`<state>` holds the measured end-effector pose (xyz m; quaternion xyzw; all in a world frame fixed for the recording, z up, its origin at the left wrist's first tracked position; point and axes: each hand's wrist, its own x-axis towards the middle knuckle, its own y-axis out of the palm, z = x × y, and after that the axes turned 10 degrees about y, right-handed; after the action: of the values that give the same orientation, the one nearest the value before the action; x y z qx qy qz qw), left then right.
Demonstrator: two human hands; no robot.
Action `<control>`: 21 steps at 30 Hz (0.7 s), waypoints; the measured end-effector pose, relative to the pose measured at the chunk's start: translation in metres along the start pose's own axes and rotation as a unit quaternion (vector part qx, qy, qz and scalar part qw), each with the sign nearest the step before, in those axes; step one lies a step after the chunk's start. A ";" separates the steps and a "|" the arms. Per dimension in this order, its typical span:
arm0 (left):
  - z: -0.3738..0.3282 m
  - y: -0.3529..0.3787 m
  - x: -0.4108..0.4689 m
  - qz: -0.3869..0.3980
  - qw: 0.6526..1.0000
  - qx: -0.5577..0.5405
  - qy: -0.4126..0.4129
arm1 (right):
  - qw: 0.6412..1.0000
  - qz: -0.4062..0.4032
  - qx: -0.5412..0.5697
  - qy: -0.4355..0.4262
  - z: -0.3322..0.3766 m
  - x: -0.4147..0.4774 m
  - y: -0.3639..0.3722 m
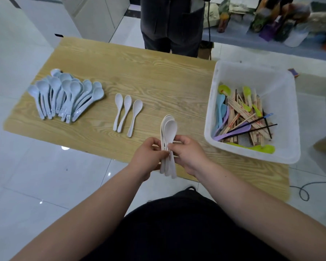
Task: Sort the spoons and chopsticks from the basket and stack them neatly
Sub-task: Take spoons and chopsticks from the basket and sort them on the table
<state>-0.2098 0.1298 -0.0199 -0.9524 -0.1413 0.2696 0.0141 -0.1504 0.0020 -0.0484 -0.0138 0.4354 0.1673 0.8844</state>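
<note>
squaring a bunch of white spoons (169, 129), pinched between left hand (148, 157) and right hand (191, 157); next, probably laying it beside loose spoons (127, 110) at ten o'clock.

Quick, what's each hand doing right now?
Left hand: gripping the stack of white plastic spoons.
Right hand: pinching the same stack's handles.
</note>
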 end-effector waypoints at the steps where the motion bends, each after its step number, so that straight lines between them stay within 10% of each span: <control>1: -0.002 -0.002 0.004 -0.003 1.000 -0.001 -0.004 | 1.000 0.005 -0.006 0.005 0.003 0.006 0.001; 21: 0.009 -0.164 0.128 -0.048 0.997 0.048 -0.041 | 0.993 -0.091 -0.051 0.056 0.041 0.117 0.105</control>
<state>-0.1530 0.3227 -0.0760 -0.9310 -0.1739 0.3138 0.0668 -0.0852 0.1418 -0.1012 -0.1074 0.4723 0.1069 0.8683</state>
